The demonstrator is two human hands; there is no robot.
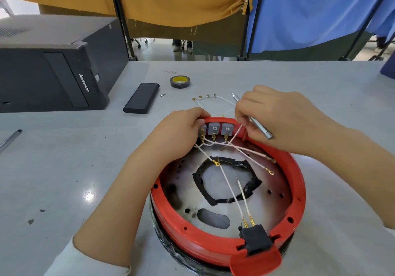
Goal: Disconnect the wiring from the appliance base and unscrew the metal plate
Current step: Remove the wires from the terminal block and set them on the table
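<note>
A round appliance base with a red rim [297, 181] lies upside down on the table in front of me. Inside it sits a metal plate [271, 203] with a ring of black tape around its centre hole. Thin white wires [229, 184] with gold terminals cross the plate and run to three grey switch blocks [214, 128] at the far rim. My left hand [177, 134] grips the far rim beside the leftmost block. My right hand [284, 117] holds a slim silver screwdriver [259, 126] and pinches a wire near the rightmost block. A black plug socket [255, 240] sits at the near rim.
A loose wire harness [211, 99] lies on the table beyond the base. Farther back are a roll of black tape [180, 81], a dark flat case [142, 101] and a small bit [162, 95]. A black computer tower [53, 70] lies at left, a pen [9, 139] at the left edge.
</note>
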